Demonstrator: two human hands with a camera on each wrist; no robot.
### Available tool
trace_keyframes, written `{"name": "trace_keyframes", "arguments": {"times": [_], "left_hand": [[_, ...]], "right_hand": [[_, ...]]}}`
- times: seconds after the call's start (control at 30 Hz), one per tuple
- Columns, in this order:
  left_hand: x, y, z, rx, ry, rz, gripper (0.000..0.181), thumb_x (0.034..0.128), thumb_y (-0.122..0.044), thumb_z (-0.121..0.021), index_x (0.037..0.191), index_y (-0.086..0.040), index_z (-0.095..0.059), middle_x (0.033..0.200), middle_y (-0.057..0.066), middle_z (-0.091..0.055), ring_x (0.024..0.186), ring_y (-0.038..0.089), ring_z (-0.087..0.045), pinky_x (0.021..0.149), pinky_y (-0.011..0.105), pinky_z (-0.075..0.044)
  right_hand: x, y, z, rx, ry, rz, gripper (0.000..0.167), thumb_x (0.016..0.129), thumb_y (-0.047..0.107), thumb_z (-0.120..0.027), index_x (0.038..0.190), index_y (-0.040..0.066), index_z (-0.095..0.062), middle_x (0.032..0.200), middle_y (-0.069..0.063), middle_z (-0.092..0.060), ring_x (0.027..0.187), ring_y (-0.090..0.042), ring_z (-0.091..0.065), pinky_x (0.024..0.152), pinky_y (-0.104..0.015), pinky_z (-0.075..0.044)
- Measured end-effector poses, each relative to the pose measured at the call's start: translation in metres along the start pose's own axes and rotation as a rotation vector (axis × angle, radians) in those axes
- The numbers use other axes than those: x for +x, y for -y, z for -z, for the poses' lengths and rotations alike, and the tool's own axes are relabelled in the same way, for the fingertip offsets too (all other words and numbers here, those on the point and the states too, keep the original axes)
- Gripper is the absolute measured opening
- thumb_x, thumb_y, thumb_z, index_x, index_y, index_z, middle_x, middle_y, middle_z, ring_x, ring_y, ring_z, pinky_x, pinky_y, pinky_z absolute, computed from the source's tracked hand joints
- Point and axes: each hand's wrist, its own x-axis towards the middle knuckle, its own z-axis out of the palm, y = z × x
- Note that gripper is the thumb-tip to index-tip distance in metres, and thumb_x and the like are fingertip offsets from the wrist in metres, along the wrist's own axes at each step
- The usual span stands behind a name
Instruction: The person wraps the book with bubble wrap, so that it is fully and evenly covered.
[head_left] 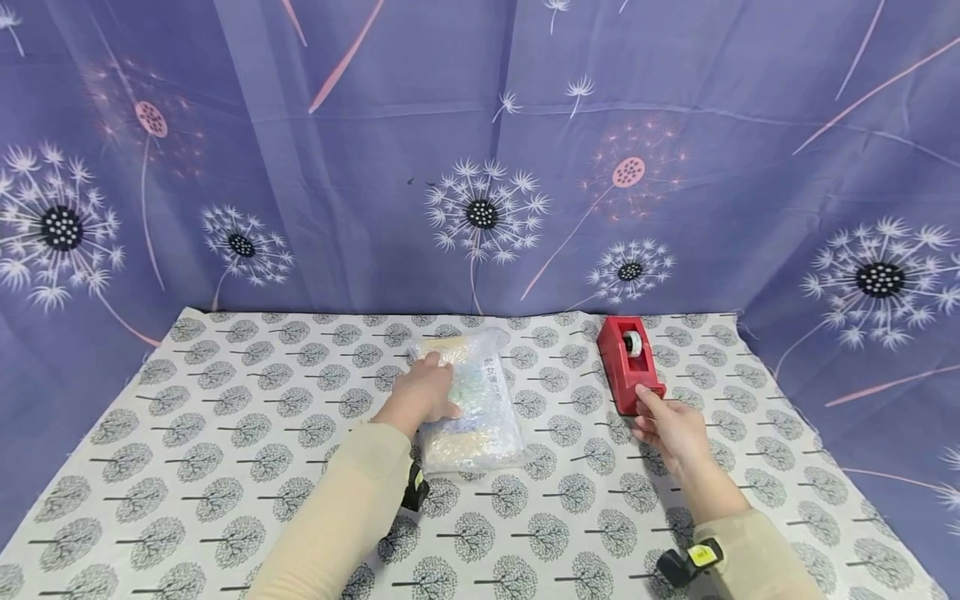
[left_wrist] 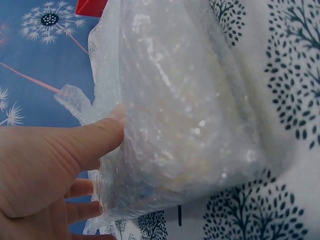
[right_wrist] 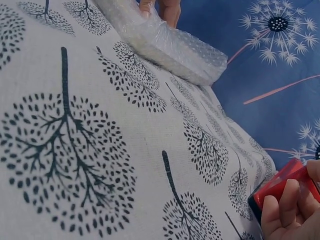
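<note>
A flat package (head_left: 480, 408) wrapped in clear bubble wrap lies mid-table, with dark printed characters near its right side. My left hand (head_left: 423, 390) is over its upper left part. In the left wrist view, the thumb (left_wrist: 102, 137) lies on the bubble wrap and the other fingers bend in at the wrap's edge, their tips partly hidden. To the right stands a red tape dispenser (head_left: 621, 375) with a roll of tape (head_left: 633, 343) in it. My right hand (head_left: 675, 425) pinches its near end, thumb on top and fingers curled below.
A white cloth with a tree print (head_left: 247, 467) covers the table. Behind it hangs a blue-purple curtain (head_left: 360, 192) with dandelions, meeting the table's back edge. The dispenser stands close to that edge. Black wrist cameras (head_left: 678, 567) are strapped on both wrists.
</note>
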Motion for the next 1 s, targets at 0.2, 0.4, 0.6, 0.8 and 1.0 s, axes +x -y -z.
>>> {"name": "trace_keyframes", "arguments": {"times": [0.2, 0.4, 0.6, 0.8, 1.0], "left_hand": [[0.000, 0.001, 0.000, -0.002, -0.001, 0.000, 0.081, 0.0795, -0.038, -0.071, 0.145, -0.006, -0.036, 0.155, 0.019, -0.020, 0.138, 0.041, -0.029, 0.106, 0.059, -0.035], [0.000, 0.001, -0.001, 0.002, -0.001, -0.002, 0.080, 0.0796, -0.039, -0.071, 0.145, -0.006, -0.037, 0.155, 0.019, -0.022, 0.138, 0.041, -0.030, 0.105, 0.059, -0.036], [0.000, 0.000, 0.000, 0.001, -0.003, -0.002, 0.079, 0.0795, -0.038, -0.072, 0.144, -0.006, -0.038, 0.155, 0.018, -0.022, 0.138, 0.040, -0.030, 0.105, 0.059, -0.036], [-0.001, 0.000, 0.001, -0.003, 0.001, -0.002, 0.080, 0.0800, -0.038, -0.071, 0.145, -0.006, -0.036, 0.155, 0.018, -0.020, 0.139, 0.040, -0.027, 0.108, 0.059, -0.034], [-0.003, -0.001, 0.001, 0.000, 0.000, -0.004, 0.080, 0.0801, -0.038, -0.071, 0.145, -0.006, -0.036, 0.156, 0.018, -0.020, 0.140, 0.040, -0.027, 0.107, 0.060, -0.034]], "right_hand": [[0.000, 0.001, 0.001, 0.007, 0.025, -0.018, 0.045, 0.087, 0.037, -0.067, 0.106, -0.001, -0.051, 0.075, 0.008, -0.063, 0.060, -0.001, -0.058, 0.067, -0.020, -0.058], [-0.001, 0.003, 0.002, 0.017, 0.040, -0.031, 0.044, 0.087, 0.035, -0.066, 0.108, 0.001, -0.050, 0.075, 0.008, -0.064, 0.061, -0.002, -0.059, 0.068, -0.020, -0.058], [-0.002, 0.003, 0.004, 0.034, 0.059, -0.020, 0.042, 0.087, 0.032, -0.067, 0.107, 0.000, -0.050, 0.075, 0.007, -0.065, 0.059, -0.003, -0.061, 0.067, -0.022, -0.058], [-0.004, 0.003, 0.011, 0.058, 0.100, 0.000, 0.023, 0.089, 0.021, -0.066, 0.101, 0.004, -0.055, 0.080, 0.005, -0.064, 0.064, -0.004, -0.063, 0.071, -0.023, -0.059], [-0.009, 0.008, 0.015, 0.053, 0.138, 0.018, 0.006, 0.089, 0.018, -0.066, 0.083, 0.018, -0.066, 0.087, 0.006, -0.060, 0.068, -0.004, -0.064, 0.074, -0.023, -0.058]]}}
